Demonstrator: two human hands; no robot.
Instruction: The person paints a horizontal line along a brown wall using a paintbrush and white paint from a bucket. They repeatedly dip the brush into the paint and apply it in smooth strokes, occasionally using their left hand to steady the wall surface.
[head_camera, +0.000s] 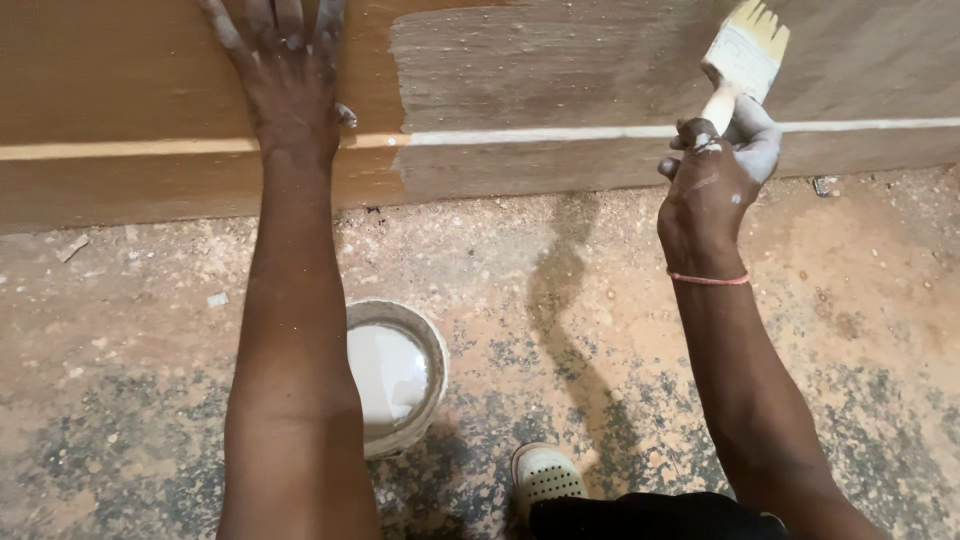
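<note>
The right hand (712, 190) is closed around the pale handle of a flat paintbrush (745, 55), its fingers (700, 140) curled tight about the grip and smeared with whitish coating — the bristles point up and away, resting against the upper right part of a long wooden panel (150, 90) that stands on edge along the floor (600, 330). The panel's right portion is dull grey-brown where it is wet with coating, while the left portion shows bare orange-tan wood; a thin raised ridge runs along its length, pale on the coated side. The left hand (285, 80) lies flat on the uncoated part, palm down, fingers (270, 15) spread and reaching past the top edge of the view, also flecked with white. A thin pink band circles the right wrist. Below, between the two forearms and close to the left one, a round bucket (425, 345) of white liquid sits on the dusty, speckled floor — partly hidden by the left arm. A white perforated shoe (545, 475) shows at the bottom edge, just right of the bucket.
</note>
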